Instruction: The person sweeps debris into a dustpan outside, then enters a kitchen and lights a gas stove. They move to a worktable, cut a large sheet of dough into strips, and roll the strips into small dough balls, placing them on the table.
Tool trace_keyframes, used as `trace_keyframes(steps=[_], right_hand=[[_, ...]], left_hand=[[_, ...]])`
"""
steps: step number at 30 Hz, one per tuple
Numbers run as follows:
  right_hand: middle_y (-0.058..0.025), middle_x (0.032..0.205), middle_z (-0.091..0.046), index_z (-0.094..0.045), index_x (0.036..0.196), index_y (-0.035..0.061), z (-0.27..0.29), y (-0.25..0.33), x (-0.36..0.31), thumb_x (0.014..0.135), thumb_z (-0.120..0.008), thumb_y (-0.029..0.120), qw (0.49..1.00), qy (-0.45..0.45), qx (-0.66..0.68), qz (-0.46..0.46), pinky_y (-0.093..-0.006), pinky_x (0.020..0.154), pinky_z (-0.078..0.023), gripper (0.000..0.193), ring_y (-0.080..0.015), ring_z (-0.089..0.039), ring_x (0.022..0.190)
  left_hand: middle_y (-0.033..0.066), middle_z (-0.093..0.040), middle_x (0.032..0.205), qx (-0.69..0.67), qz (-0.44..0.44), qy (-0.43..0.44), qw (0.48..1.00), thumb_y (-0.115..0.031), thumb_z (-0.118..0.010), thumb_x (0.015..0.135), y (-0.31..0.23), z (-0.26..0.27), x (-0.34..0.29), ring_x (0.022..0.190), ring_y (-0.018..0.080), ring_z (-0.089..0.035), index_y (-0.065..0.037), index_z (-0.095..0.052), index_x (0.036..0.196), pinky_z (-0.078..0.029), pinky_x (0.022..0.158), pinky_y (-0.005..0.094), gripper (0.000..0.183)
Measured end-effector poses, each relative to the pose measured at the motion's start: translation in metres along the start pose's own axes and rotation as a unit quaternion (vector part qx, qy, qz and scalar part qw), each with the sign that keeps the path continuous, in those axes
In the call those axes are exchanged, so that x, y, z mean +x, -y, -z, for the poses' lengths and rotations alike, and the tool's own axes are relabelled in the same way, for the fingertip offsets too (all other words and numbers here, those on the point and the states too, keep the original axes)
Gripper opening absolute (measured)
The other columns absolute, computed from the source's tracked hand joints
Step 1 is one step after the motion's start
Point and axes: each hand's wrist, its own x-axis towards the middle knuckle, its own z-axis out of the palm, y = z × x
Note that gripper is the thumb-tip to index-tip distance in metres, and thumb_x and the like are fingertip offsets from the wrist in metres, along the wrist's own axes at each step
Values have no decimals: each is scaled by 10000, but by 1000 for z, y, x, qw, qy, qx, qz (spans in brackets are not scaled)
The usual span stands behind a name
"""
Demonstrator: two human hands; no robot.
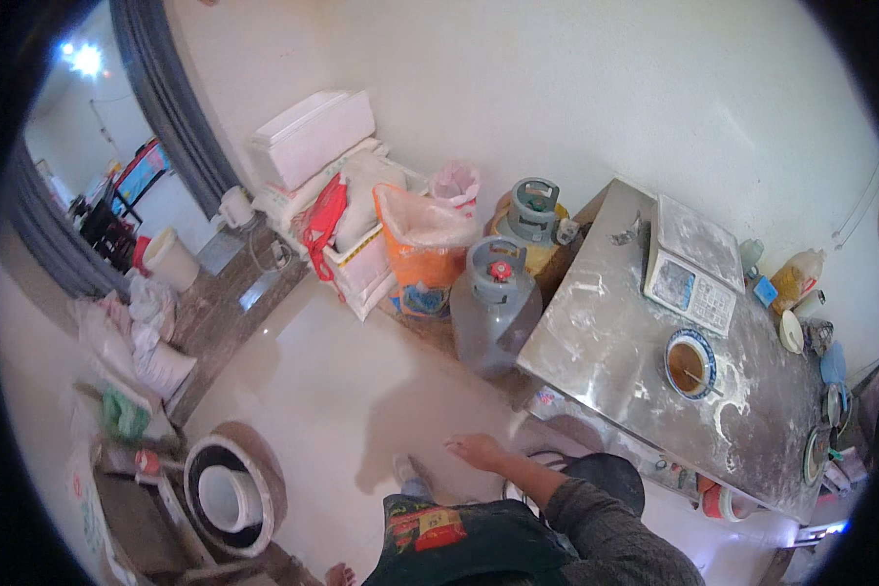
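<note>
the right hand, fingers extended, hangs over the pale floor; the left hand shows partly at the lower edge. at right, a powder-streaked steel table bears a scale and a patterned bowl of brown liquid; a grey gas cylinder with a red valve stands beside it.

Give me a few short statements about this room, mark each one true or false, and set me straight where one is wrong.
1. The person's right hand is gripping the blue-and-white bowl. False: the hand is away from the bowl, and nothing shows in it.
2. The bowl holds something brown. True.
3. A weighing scale stands on the metal table. True.
4. The knob on the front grey gas cylinder is blue. False: it is red.
5. A dark grey curtain hangs at the opening on the left. True.
</note>
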Motion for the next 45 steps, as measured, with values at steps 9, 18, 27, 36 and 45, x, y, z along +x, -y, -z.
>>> trace_keyframes(steps=[9,18,27,36,45], right_hand=[[-96,816,-634,-567,1053,29,71,-21,136,878,-450,274,960,5,163,-227,-320,663,-485,323,-190,-619,710],[-64,731,-555,-560,1010,26,251,-85,291,882,-492,197,869,-224,402,-183,-241,529,-415,224,-98,-503,589],[-244,1262,-374,-270,1331,89,443,-324,414,877,-470,356,806,-317,-126,-484,-439,783,-475,563,-386,-513,1005],[-210,1140,-416,-391,1177,103,461,-373,456,780,-626,180,815,-179,-200,-513,-437,736,-503,468,-378,-564,921],[-206,1096,-445,-440,1110,62,475,-401,429,688,-675,94,913,-80,-249,-313,-446,727,-489,484,-384,-564,904]], left_hand=[[49,-575,754,141,-211,-31,967,-293,-514,813,-208,-48,97,644,194,-565,-93,-567,907,-457,522,347,227],[53,-587,864,240,-223,-130,936,-256,-542,826,-480,-235,162,703,142,-562,-58,-534,1045,-433,550,261,295],[50,-612,797,485,-100,-126,859,-335,-548,838,-475,-261,171,655,136,-563,-88,-574,1020,-444,542,283,308],[78,-619,814,412,-8,-56,910,-385,-562,831,-515,-287,189,681,149,-565,-105,-571,1048,-469,556,327,355],[82,-639,902,485,-28,-106,867,-284,-510,862,-544,-447,201,788,151,-596,-8,-584,1033,-471,676,290,332]])
